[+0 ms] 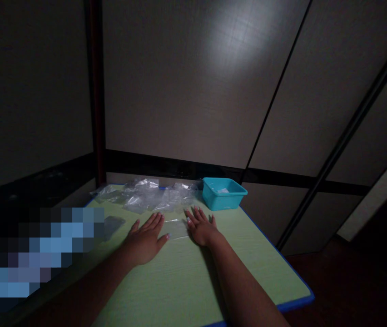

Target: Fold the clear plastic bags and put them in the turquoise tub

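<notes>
Head view shows bare green surface (173, 290) nearest, with room to slide, then the left hand (145, 242) and right hand (203, 230), fingers straight and gripping nothing, a clear plastic piece (176, 230) flat between them that wants soft, even pressing, then crumpled plastic (156, 196) and a blue tub (222, 202) crowding the far end.

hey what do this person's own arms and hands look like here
The left hand and right hand are bare; no rings or gloves show. The forearms taper to the wrists, with no sleeve, watch or bracelet visible. Whether the nails are polished is unclear.
</notes>
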`<state>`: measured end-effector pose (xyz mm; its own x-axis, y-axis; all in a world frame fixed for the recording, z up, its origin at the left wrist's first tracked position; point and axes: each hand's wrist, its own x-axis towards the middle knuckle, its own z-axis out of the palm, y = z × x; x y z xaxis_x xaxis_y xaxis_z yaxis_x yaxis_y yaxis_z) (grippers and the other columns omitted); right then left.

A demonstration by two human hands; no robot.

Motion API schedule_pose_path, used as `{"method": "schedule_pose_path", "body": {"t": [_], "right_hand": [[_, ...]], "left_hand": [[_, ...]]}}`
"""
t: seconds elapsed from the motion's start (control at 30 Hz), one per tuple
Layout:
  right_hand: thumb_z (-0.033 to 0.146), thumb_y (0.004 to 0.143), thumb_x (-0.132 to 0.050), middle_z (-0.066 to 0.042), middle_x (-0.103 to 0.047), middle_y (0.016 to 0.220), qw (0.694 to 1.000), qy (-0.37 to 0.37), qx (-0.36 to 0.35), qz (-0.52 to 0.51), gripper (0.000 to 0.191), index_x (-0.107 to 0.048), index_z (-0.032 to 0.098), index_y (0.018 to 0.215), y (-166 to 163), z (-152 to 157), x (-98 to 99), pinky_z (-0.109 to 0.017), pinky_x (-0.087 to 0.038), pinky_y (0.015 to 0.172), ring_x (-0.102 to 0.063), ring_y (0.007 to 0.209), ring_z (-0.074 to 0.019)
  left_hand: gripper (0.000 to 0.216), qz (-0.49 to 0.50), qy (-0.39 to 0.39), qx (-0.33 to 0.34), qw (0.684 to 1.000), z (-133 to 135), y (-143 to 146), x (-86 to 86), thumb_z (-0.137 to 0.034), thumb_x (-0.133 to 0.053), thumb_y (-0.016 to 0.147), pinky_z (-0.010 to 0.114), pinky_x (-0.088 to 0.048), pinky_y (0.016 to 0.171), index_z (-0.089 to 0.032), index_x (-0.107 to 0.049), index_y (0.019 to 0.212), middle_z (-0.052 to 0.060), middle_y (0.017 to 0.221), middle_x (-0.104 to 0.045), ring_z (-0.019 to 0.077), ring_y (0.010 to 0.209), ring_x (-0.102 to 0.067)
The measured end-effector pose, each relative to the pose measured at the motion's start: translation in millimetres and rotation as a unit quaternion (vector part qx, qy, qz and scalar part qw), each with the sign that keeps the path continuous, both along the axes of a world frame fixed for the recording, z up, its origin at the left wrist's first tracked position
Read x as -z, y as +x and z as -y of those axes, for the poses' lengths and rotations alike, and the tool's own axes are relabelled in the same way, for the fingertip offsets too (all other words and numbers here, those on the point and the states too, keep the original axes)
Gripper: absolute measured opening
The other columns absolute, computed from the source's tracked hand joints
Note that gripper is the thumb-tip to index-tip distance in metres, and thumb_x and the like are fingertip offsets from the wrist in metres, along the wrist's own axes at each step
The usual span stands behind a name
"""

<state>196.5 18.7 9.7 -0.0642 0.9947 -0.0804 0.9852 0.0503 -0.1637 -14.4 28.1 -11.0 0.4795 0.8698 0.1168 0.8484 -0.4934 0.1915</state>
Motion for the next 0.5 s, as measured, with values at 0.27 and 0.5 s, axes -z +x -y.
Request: {"method": "schedule_pose_path", "body": {"t": [0.27, 0.5], "right_hand": [[0.05, 0.088, -0.005, 0.0, 0.006, 0.144, 0.998, -0.008, 0.063, 0.021, 0.049, 0.001, 0.037, 0.135, 13.4, -5.1, 4.2, -0.058, -0.002, 0.096, 0.007, 0.13, -0.0215], [0.053, 0.086, -0.003, 0.0, 0.009, 0.144, 0.997, -0.007, 0.078, 0.018, 0.051, 0.001, 0.038, 0.135, 22.2, -7.4, 5.9, -0.06, -0.001, 0.095, 0.01, 0.13, -0.0226]], "left_hand": [[0.063, 0.008, 0.004, -0.002, 1.0, -2.1, -0.8, 3.7, -0.053, -0.023, 0.083, 0.054, -0.01, 0.1, -0.019, -0.021, 0.136, 0.007, 0.142, -0.014, 0.024, 0.131, -0.009], [0.064, 0.01, 0.007, 0.002, 1.0, -5.1, -2.5, 8.5, -0.055, -0.021, 0.083, 0.054, -0.008, 0.1, -0.02, -0.019, 0.136, 0.006, 0.142, -0.012, 0.0239, 0.131, -0.008]]}}
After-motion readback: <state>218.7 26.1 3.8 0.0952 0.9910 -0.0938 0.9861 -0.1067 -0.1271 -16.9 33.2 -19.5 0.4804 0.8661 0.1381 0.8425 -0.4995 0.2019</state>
